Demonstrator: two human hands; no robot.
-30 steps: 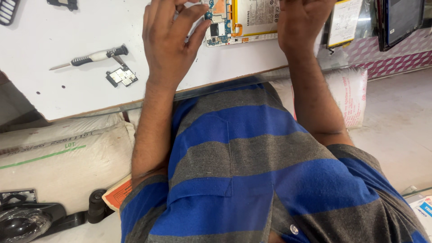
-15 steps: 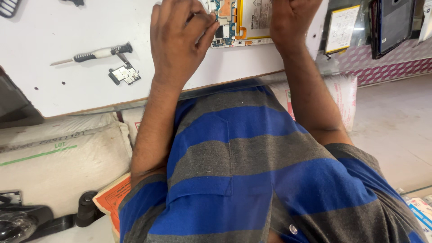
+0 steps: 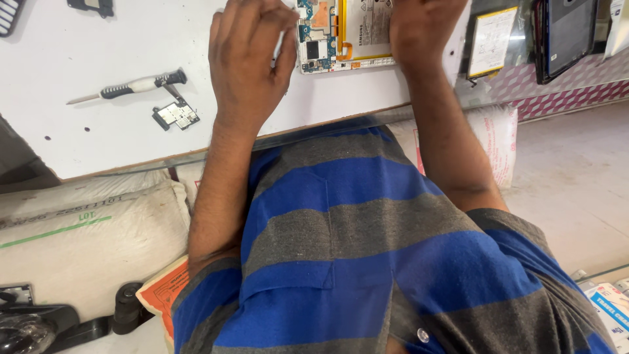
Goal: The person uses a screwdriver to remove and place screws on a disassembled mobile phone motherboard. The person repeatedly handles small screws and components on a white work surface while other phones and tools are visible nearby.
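Left hand (image 3: pixel 252 56) is curled into a loose fist with the knuckles toward the camera, and a thin pale tool tip pokes out near the fingers on the side facing the device (can't really make out what tool it is, tweezers or a spudger maybe). So it's closed around something slim. Right hand (image 3: pixel 422 29) sits flat-ish on the other side, pressing down on the opened tablet (image 3: pixel 347 33), though its fingers run off the top edge, so I can't tell how far open it is.

The tablet lies between the two hands, back cover off, at the far edge of the white worktable (image 3: pixel 98 137). Its circuit board (image 3: pixel 314 33) is on the side just beside the left hand, and the big pale battery (image 3: pixel 370 26) is on the side under the right hand. Its long axis can't be judged, since its far end is cut off. The left hand is the nearer one to the board, with the tool tip pointing across at it.

Farther out to the left: a small screwdriver (image 3: pixel 128 87) with a black and white handle, and a little loose board part (image 3: pixel 175 115) touching its end. Off to the right, a glass counter (image 3: pixel 524 78) holds a spare battery (image 3: pixel 491 40) and a dark tablet (image 3: pixel 569 36). Under the table are pale woven sacks (image 3: pixel 85 242).
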